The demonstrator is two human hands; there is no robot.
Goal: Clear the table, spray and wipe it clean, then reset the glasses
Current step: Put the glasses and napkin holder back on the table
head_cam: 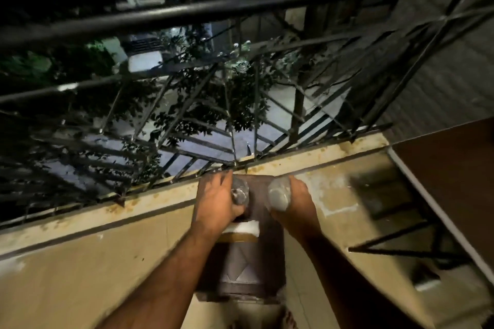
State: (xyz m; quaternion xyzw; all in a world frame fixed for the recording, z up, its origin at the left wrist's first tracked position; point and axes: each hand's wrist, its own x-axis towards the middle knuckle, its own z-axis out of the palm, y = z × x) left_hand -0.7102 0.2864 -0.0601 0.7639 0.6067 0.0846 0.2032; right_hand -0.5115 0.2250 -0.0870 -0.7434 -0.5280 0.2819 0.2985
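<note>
A glass (pixel 240 192) is gripped in the left hand (pixel 217 201), another glass (pixel 279 195) in the right hand (pixel 296 204), fingers curled round each, above the small table (pixel 240 275). Clearing or resetting cannot be told; steady placement is called for.

**Location: Upper-Floor Residential Balcony, Night**

The setting is an outdoor balcony of a dwelling. Indicators: a black metal railing (pixel 240 5) with diagonal bars mounted on a stained concrete parapet ledge (pixel 149 211); tree foliage (pixel 235 104) and a lit paved ground (pixel 203 141) visible far below through the bars; a neighbouring building wall (pixel 441 67) at right; dark sky.
</note>
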